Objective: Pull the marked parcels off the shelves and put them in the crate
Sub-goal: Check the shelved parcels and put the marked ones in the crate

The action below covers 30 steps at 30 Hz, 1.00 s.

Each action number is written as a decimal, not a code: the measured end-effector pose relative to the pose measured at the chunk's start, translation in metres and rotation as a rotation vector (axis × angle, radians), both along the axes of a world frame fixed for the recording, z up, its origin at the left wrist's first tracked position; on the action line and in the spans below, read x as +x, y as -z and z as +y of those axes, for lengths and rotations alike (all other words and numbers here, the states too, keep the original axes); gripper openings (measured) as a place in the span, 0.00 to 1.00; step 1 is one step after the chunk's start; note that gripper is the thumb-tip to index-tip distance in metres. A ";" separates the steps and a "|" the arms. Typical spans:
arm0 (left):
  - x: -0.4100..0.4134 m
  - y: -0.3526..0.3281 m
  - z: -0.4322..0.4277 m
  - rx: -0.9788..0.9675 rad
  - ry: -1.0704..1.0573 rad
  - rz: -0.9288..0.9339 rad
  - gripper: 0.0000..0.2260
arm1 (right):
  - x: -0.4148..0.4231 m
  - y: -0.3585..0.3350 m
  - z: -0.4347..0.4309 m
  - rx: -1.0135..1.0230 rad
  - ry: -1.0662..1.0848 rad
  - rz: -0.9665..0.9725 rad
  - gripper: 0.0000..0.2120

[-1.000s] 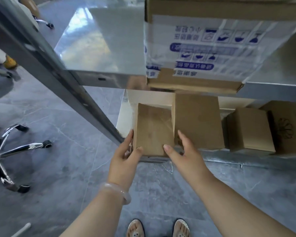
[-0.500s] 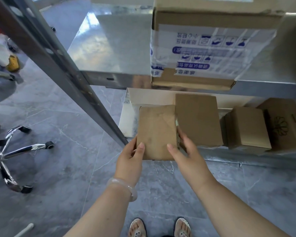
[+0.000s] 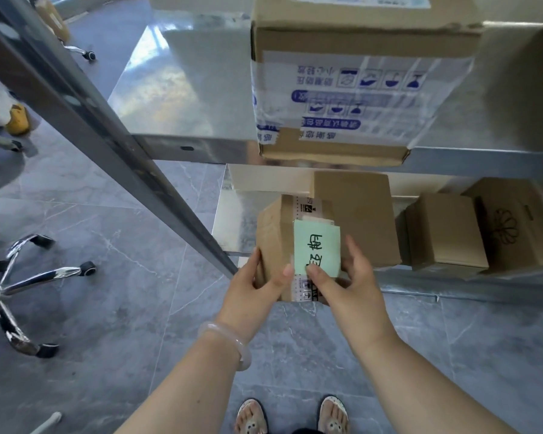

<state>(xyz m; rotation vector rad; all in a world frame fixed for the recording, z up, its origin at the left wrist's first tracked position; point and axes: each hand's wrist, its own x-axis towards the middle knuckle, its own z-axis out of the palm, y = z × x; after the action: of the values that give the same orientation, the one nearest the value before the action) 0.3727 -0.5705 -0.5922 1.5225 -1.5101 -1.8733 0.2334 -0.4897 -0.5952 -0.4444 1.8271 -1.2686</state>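
Observation:
A small brown cardboard parcel point(image 3: 275, 239) is held at the front edge of the lower metal shelf point(image 3: 229, 220). A pale green note point(image 3: 316, 245) with handwritten marks is stuck on the face turned up towards me. My left hand point(image 3: 253, 286) grips its left side, thumb on the front. My right hand point(image 3: 348, 283) grips its right side, thumb on the note's lower edge. No crate is in view.
Three plain brown boxes point(image 3: 361, 214) point(image 3: 445, 230) point(image 3: 514, 220) stand on the lower shelf to the right. A large taped box point(image 3: 358, 83) sits on the upper shelf point(image 3: 182, 89). A slanted metal post point(image 3: 107, 133) runs at left. A chair base point(image 3: 19, 283) stands on the grey tiled floor.
Both hands have pulled the small parcel out from the lower shelf and tipped it, so the face with the green note now shows.

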 end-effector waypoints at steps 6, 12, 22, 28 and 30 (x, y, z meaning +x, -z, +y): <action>-0.003 -0.030 0.011 -0.005 0.019 0.034 0.34 | -0.009 -0.033 0.024 -0.011 0.002 0.021 0.35; -0.009 -0.108 0.042 0.015 0.215 0.037 0.35 | -0.028 -0.111 0.086 -0.010 -0.003 0.112 0.38; -0.093 -0.219 0.124 0.063 0.674 0.233 0.38 | -0.051 -0.251 0.234 -0.037 0.340 0.350 0.35; -0.160 -0.276 0.233 0.110 1.013 0.375 0.42 | -0.008 -0.293 0.357 0.036 0.801 0.563 0.36; -0.172 -0.293 0.285 0.105 1.143 0.419 0.38 | 0.009 -0.307 0.403 0.059 0.929 0.613 0.36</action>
<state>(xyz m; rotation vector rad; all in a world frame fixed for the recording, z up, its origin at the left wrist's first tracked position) 0.2010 -0.2856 -0.2992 0.1079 -2.2757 -2.5868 0.2427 -0.0869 -0.2877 0.1166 2.7497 -1.7936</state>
